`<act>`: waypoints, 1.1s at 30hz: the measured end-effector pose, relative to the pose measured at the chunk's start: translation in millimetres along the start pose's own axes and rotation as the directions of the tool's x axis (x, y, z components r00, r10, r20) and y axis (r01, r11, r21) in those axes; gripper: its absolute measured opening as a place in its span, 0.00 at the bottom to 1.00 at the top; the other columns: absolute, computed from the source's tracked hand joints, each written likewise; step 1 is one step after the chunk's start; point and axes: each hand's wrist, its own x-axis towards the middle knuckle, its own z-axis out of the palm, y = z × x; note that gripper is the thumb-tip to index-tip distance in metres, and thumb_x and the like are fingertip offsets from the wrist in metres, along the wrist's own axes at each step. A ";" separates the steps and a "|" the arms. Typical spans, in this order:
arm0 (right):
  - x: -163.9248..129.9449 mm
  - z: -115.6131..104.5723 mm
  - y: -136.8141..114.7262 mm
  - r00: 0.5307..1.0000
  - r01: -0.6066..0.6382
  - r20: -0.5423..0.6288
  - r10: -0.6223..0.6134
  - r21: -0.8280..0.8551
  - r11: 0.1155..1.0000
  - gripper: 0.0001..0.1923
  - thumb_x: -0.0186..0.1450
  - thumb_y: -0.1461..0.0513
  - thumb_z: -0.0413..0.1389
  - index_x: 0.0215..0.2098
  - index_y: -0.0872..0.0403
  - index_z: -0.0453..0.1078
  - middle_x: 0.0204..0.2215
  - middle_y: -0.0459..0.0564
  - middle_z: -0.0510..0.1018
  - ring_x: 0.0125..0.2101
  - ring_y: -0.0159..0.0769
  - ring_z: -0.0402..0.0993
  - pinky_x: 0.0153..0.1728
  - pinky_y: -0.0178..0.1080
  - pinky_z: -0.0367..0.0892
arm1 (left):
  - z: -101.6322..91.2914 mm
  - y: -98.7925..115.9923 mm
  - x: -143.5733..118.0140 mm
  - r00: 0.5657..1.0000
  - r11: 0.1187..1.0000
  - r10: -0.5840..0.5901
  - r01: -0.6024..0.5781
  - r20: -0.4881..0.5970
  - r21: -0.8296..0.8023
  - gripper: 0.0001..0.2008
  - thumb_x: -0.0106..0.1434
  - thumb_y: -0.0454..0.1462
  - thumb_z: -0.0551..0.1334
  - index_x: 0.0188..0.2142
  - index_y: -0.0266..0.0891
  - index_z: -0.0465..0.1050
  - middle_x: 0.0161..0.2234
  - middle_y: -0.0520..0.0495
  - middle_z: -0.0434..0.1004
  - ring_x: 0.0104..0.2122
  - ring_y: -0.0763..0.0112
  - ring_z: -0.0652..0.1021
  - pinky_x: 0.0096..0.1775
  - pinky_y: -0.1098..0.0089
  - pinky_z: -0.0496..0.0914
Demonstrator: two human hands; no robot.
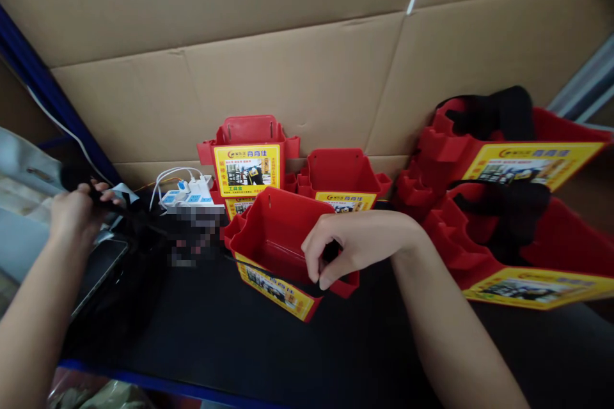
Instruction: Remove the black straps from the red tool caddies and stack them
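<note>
My right hand [352, 246] is pinched at the front rim of a red plastic tool box [288, 223], fingers curled over its right side. The box sits tilted in the middle of the black table [307, 358], its yellow label facing me. Over on the left, my left hand [79, 208] is closed round a black strap [103, 198], whose dark lengths trail down onto the table. Some of the strap blends into the black surface and is hard to make out.
Behind stand more red tool boxes, one stacked high [247, 166] and another [343, 169] beside it. At right are two boxes [451, 236] with black straps inside. A white power strip [194, 195] and a phone [100, 268] lie left. Cardboard [288, 77] walls the back.
</note>
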 end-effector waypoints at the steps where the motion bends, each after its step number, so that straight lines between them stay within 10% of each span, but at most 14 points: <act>1: -1.2 -0.5 -0.5 1.000 0.000 0.006 0.000 0.007 1.000 0.06 0.58 0.62 0.57 0.30 0.58 0.74 0.27 0.45 0.76 0.28 0.26 0.71 0.32 0.27 0.63 | -1.4 6.8 3.7 0.999 0.999 0.043 -0.042 -0.022 0.023 0.06 0.56 0.27 0.49 0.26 0.37 0.54 0.17 0.60 0.56 0.17 0.83 0.58 0.24 0.77 0.62; 6: -0.9 -7.2 0.3 0.962 0.081 -0.256 -0.093 -0.056 0.995 0.09 0.60 0.60 0.55 0.37 0.54 0.73 0.35 0.46 0.75 0.36 0.29 0.71 0.41 0.31 0.64 | 13.7 33.1 -24.4 0.939 0.917 0.344 -0.328 -0.031 0.229 0.08 0.62 0.40 0.52 0.39 0.42 0.64 0.13 0.61 0.53 0.14 0.81 0.58 0.19 0.77 0.57; 10: 10.0 -9.3 15.6 0.694 -0.246 -0.719 0.016 -0.217 0.945 0.18 0.62 0.57 0.51 0.50 0.51 0.66 0.46 0.50 0.71 0.45 0.36 0.66 0.48 0.40 0.60 | 61.5 33.0 -91.6 0.848 0.680 0.288 -0.508 0.445 0.529 0.20 0.61 0.50 0.52 0.30 0.36 0.69 0.17 0.54 0.66 0.18 0.74 0.68 0.21 0.73 0.62; 13: 17.4 -4.9 23.6 0.678 -0.452 -0.712 0.183 -0.208 0.868 0.21 0.64 0.58 0.48 0.56 0.48 0.60 0.42 0.50 0.74 0.40 0.38 0.69 0.42 0.40 0.63 | 106.0 27.1 -127.8 0.592 0.392 0.284 -0.790 0.755 0.472 0.18 0.64 0.46 0.49 0.28 0.36 0.68 0.26 0.48 0.73 0.26 0.69 0.72 0.28 0.71 0.63; 16: 17.3 -0.9 19.3 0.699 -0.533 -0.663 0.268 -0.233 0.814 0.20 0.63 0.59 0.46 0.54 0.44 0.61 0.36 0.48 0.75 0.35 0.37 0.70 0.37 0.38 0.63 | 137.1 23.5 -137.9 0.459 0.221 0.263 -0.885 0.849 0.410 0.11 0.63 0.39 0.50 0.36 0.38 0.69 0.30 0.47 0.75 0.28 0.67 0.73 0.29 0.70 0.62; 26: 12.2 -5.3 25.7 0.802 -0.362 -0.562 0.201 -0.190 0.913 0.25 0.60 0.64 0.48 0.56 0.49 0.59 0.35 0.47 0.73 0.32 0.33 0.67 0.33 0.35 0.62 | 157.0 -10.8 -132.0 0.445 -0.007 -0.093 -0.895 0.891 0.446 0.15 0.63 0.41 0.47 0.36 0.40 0.71 0.34 0.39 0.76 0.33 0.55 0.76 0.30 0.65 0.63; 33: 18.4 -5.1 27.2 0.813 -0.325 -0.543 0.211 -0.121 0.938 0.24 0.59 0.66 0.49 0.54 0.50 0.62 0.38 0.48 0.75 0.35 0.35 0.69 0.36 0.37 0.63 | 164.8 -18.8 -119.6 0.404 0.024 -0.208 -0.908 0.891 0.418 0.15 0.61 0.39 0.49 0.36 0.37 0.73 0.35 0.38 0.77 0.35 0.56 0.76 0.33 0.63 0.65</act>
